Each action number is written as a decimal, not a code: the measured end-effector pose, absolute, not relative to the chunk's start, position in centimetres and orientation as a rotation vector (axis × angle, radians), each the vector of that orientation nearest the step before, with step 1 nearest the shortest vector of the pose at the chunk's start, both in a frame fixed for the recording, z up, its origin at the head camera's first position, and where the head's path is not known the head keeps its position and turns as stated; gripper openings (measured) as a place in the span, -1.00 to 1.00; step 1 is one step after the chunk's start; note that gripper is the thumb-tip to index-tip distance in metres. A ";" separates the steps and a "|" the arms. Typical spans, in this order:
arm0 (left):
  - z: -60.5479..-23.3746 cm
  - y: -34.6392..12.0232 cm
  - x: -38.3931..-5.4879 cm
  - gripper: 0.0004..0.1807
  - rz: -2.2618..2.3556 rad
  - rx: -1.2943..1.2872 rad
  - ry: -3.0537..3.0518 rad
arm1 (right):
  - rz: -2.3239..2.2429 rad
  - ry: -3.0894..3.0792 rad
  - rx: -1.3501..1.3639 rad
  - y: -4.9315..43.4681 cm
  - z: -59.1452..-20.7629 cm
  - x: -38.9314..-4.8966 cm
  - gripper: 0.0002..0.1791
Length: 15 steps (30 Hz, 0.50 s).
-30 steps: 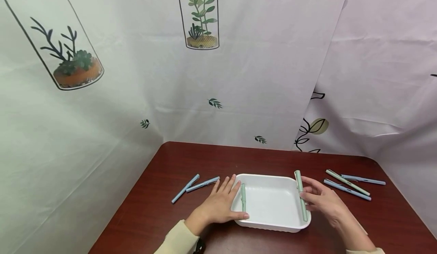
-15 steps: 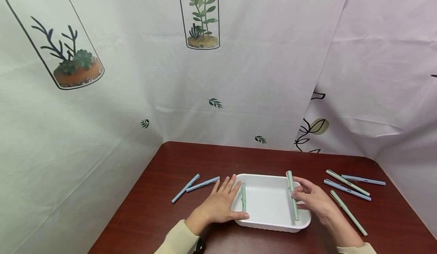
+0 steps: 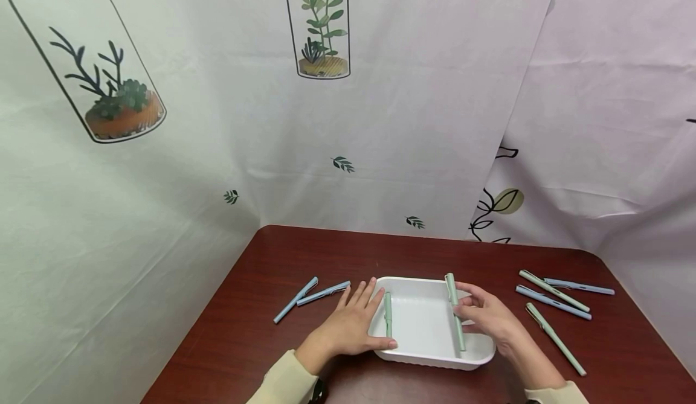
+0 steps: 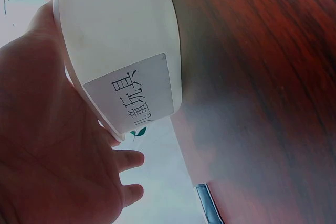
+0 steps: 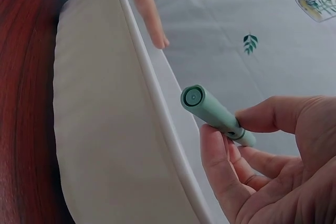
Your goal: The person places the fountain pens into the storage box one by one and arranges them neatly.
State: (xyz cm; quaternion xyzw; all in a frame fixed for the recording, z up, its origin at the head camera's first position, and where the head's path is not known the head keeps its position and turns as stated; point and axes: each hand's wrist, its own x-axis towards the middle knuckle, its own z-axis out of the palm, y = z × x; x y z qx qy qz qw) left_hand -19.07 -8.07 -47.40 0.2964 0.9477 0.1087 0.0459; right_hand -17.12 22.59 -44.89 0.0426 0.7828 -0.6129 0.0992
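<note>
1. A right hand pinches a green pen between thumb and curled fingers, holding it over the right half of a white tray on the tabletop.
2. The left hand lies flat against the tray's left rim, fingers straight and lightly spread, beside a second green pen already lying inside.
3. The pen looks light, stiff and smooth, so likely a little slippery; the mid-barrel pinch suits it best. The thin plastic tray probably slides easily, hence the steadying palm.
4. Against a second ago, the held pen has moved from the tray's right rim inward over its floor, and a third green pen shows on the tabletop, uncovered by the right arm.
</note>
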 end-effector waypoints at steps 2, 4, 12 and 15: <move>-47.4 -8.1 -19.1 0.18 0.332 0.906 2.894 | -1.813 2.314 0.122 22.4 -44.9 -17.1 -0.28; -47.4 -8.1 -19.1 0.18 0.333 0.905 2.894 | -1.815 2.315 0.120 22.1 -44.9 -17.2 -0.28; -47.5 -8.0 -19.1 0.18 0.345 0.901 2.893 | -1.821 2.321 0.122 21.2 -45.1 -17.3 -0.31; -47.5 -8.0 -19.1 0.18 0.342 0.897 2.894 | -1.827 2.311 0.117 20.8 -45.3 -17.3 -0.32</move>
